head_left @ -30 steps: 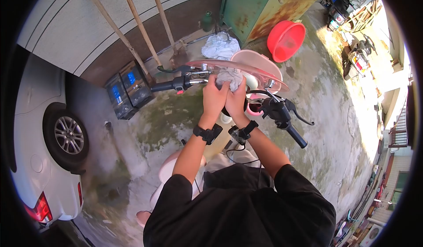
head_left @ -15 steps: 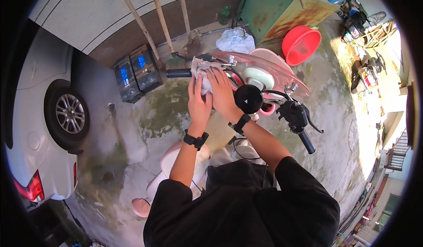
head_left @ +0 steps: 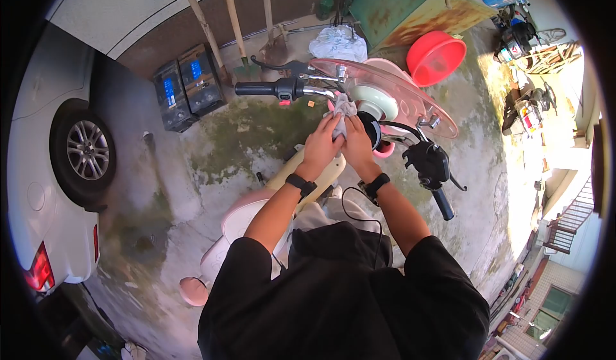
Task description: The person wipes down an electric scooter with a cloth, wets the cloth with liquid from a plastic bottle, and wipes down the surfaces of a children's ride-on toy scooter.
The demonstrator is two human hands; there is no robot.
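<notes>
A crumpled greyish cloth (head_left: 344,108) lies against the middle of the handlebar of a pink and cream scooter. Both my hands press on it side by side. My left hand (head_left: 323,147) has its fingers bunched on the cloth's lower left edge; my right hand (head_left: 357,145) grips it from the right, beside the black round gauge (head_left: 370,128). Beyond the gauge sits the pale green headlight housing (head_left: 375,99), with a clear pink windshield (head_left: 410,97) in front. The left handlebar grip (head_left: 255,88) and right handlebar grip (head_left: 443,204) are both uncovered. My fingertips are partly hidden in the cloth.
A silver car (head_left: 48,187) stands at the left. Two black batteries (head_left: 172,100) sit near the wall, beside several long-handled tools (head_left: 234,20). A red basin (head_left: 436,58), a white plastic bag (head_left: 338,44) and a rusty green cabinet (head_left: 391,7) are ahead.
Both hands and the cloth have moved right, from the left handlebar grip to the handlebar's centre by the gauge. The left grip and its lever are now exposed.
</notes>
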